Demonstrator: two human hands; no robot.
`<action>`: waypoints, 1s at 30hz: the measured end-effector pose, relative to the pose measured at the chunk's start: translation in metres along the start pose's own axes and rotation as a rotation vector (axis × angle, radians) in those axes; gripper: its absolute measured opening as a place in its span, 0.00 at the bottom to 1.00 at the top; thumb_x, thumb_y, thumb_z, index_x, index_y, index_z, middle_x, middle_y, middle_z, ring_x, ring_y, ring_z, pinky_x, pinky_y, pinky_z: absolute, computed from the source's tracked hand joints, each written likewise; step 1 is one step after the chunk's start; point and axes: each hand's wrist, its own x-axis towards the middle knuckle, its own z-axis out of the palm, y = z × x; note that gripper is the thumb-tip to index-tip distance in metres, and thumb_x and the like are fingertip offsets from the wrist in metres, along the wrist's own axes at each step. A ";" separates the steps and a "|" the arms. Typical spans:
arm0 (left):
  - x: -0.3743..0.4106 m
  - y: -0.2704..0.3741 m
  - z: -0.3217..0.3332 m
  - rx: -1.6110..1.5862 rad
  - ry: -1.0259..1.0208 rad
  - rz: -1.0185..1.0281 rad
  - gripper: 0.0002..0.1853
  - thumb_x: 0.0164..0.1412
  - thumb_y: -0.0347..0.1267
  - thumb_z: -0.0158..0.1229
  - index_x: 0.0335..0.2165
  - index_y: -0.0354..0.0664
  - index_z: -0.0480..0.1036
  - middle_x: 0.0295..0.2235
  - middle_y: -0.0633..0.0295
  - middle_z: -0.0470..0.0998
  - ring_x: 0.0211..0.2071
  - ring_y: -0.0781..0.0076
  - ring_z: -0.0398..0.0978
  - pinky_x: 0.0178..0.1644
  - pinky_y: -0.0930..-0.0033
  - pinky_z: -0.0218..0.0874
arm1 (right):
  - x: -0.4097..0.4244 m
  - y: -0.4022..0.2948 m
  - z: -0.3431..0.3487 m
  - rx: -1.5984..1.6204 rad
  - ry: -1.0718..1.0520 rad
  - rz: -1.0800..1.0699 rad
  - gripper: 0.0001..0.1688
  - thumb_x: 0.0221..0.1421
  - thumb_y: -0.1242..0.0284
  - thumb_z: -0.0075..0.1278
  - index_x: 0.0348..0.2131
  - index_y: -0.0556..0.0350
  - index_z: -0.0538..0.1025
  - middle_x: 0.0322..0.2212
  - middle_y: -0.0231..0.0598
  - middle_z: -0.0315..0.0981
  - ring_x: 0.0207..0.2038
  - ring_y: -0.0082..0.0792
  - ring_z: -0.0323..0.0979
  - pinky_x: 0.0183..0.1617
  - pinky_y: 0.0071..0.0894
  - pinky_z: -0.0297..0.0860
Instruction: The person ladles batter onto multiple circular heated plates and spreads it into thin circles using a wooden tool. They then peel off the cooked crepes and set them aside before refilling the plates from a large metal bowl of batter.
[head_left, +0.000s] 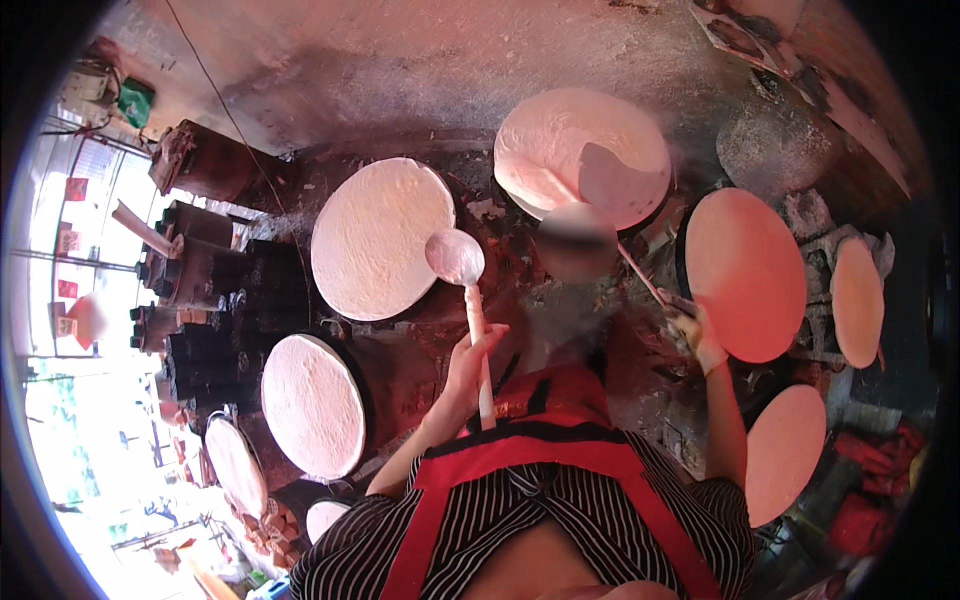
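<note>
My left hand (463, 369) is closed round the pale handle of a metal ladle (454, 256). The ladle's bowl overlaps the right edge of a round, batter-coated pan (382, 240). In my right hand (694, 330) is a thin stick (639, 271), which reaches up toward a round pan at the top (532, 161). That pan holds a pale layer, with a smooth grey-pink patch (615, 184) at its right. A blurred round spot hides where the stick meets the pan. Close beside my right hand stands another round, pale-topped pan (746, 277).
More round, pale-topped pans stand at the lower left (313, 405), lower right (787, 454) and far right (857, 302). Black cylindrical briquettes (202, 367) are stacked at the left, below a rusty cylinder (217, 165). A dark rounded vessel (776, 142) is at the upper right, against the stained wall.
</note>
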 end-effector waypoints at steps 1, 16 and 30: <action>-0.009 -0.003 -0.009 -0.048 -0.029 -0.011 0.18 0.58 0.30 0.52 0.47 0.35 0.67 0.36 0.70 0.71 0.31 0.85 0.64 0.35 0.85 0.55 | -0.008 0.012 0.010 0.053 0.066 -0.006 0.18 0.58 0.67 0.46 0.49 0.40 0.71 0.11 0.18 0.54 0.10 0.14 0.49 0.11 0.17 0.45; -0.138 -0.055 -0.135 -0.133 0.259 -0.088 0.17 0.56 0.26 0.51 0.45 0.37 0.69 0.30 0.73 0.69 0.29 0.86 0.61 0.33 0.83 0.51 | 0.306 0.050 0.326 0.086 0.644 -0.527 0.25 0.63 0.64 0.34 0.54 0.58 0.63 0.36 0.53 0.73 0.35 0.44 0.72 0.42 0.33 0.66; -0.131 -0.046 -0.106 -0.255 0.184 -0.005 0.16 0.57 0.26 0.49 0.45 0.38 0.70 0.42 0.72 0.71 0.36 0.86 0.62 0.43 0.82 0.53 | 0.148 0.012 0.233 0.768 0.380 -0.311 0.03 0.61 0.64 0.38 0.37 0.32 0.64 0.13 0.25 0.55 0.11 0.24 0.54 0.12 0.24 0.52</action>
